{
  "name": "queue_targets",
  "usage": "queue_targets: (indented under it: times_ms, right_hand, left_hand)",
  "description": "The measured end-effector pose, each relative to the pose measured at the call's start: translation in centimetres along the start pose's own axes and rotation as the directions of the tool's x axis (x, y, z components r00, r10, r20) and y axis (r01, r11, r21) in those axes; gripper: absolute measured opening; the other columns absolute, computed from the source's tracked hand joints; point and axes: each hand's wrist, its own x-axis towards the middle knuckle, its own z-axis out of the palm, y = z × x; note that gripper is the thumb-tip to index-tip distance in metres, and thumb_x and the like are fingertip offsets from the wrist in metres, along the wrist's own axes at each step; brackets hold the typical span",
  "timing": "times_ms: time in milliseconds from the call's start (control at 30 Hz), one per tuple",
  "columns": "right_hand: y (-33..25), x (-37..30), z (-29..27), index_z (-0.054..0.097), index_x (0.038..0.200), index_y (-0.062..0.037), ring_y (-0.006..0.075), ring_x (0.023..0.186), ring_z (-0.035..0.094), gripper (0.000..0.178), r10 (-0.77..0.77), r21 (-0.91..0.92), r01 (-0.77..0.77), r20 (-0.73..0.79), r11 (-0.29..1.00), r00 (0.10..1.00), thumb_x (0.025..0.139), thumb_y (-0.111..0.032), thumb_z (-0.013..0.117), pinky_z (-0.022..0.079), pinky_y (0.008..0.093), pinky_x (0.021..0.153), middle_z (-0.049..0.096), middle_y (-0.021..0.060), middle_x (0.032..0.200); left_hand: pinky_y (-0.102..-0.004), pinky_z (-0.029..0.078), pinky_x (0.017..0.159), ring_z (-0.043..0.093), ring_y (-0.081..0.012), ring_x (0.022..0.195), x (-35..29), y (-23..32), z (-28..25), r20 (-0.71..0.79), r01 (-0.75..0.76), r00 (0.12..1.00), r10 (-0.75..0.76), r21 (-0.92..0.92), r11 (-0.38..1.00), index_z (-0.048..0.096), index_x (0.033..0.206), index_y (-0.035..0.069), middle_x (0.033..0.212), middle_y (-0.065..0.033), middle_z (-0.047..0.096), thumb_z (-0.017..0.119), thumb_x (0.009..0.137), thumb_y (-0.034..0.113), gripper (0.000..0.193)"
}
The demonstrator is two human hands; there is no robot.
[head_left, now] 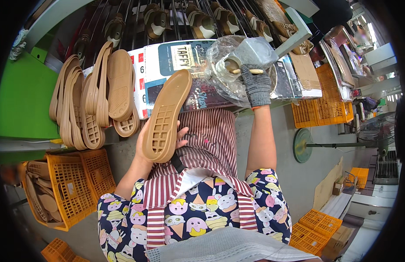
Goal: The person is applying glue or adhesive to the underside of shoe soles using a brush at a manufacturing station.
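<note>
A tan shoe sole (166, 118), its gridded hollow side facing up, rests in my left hand (181, 137). The fingers wrap round it from below and show at its right edge. My right hand (257, 88), in a grey knit glove, is closed round a brush with a pale wooden handle (253, 71). Its head end is at the mouth of a small pot (231, 65), and the bristles are hidden. Clear plastic wrap (215, 48) surrounds the pot. Several more tan soles (120, 83) stand and lean in a row left of my left hand.
Printed cardboard (161, 56) covers the bench before me. Beyond it, shoes (155, 22) sit on a rack of metal rods. An orange crate of soles (71, 187) stands at lower left, beside a green panel (23, 100). A fan (377, 131) is at right.
</note>
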Motion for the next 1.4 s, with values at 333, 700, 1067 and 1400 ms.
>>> queue_targets:
  times_ms: [333,700,1067,1400]
  right_hand:
    - [0.4,0.2,-0.7,0.065,0.090,0.0007,0.0199,0.068,0.063,0.023,-0.044,0.141,0.053,-0.064,0.989,0.997,0.084,-0.022,0.060,0.048,0.0313,0.065,0.067,0.0110,0.078]
    - [1.0,0.5,-0.8,0.064,0.088,0.0017,0.0210,0.069,0.062,0.024,-0.048,0.121,0.057,-0.077,0.991,0.996,0.083,-0.022,0.063,0.048,0.0321,0.065,0.066,0.0119,0.076]
    - [-2.4,-4.4,-1.7,0.060,0.094,0.0046,0.0150,0.060,0.062,0.019,0.025,0.440,0.074,-0.214,0.895,0.976,0.086,-0.013,0.060,0.051,0.0238,0.055,0.064,0.0120,0.077]
    - [-5.7,-7.8,3.3,0.060,0.095,0.0043,0.0176,0.080,0.062,0.014,-0.148,0.654,0.288,-0.262,0.700,0.954,0.081,0.003,0.061,0.053,0.0287,0.070,0.064,0.0138,0.092]
  left_hand:
    - [-0.0517,0.036,0.100,0.039,-0.0412,0.122,1.6,1.1,2.2,0.216,-0.121,0.974,0.063,0.270,0.955,0.017,0.140,0.001,0.134,-0.0295,0.032,0.047,0.089,0.041,0.071]
    - [-0.0386,0.035,0.103,0.041,-0.0252,0.123,5.7,4.5,4.6,0.346,-0.394,0.919,0.189,0.828,0.400,0.027,0.134,0.002,0.134,-0.0184,0.039,0.065,0.073,0.000,0.072]
    - [-0.0393,0.016,0.111,0.032,-0.0186,0.130,7.0,3.9,4.6,0.589,-0.327,0.754,0.291,0.721,-0.611,0.026,0.137,0.006,0.141,-0.0102,0.033,0.069,0.076,0.013,0.075]
    - [-0.0448,0.013,0.112,0.029,-0.0223,0.132,6.9,1.6,6.9,0.650,-0.103,0.730,0.209,0.407,-0.907,0.052,0.126,0.020,0.133,-0.0066,0.045,0.058,0.083,0.036,0.046]
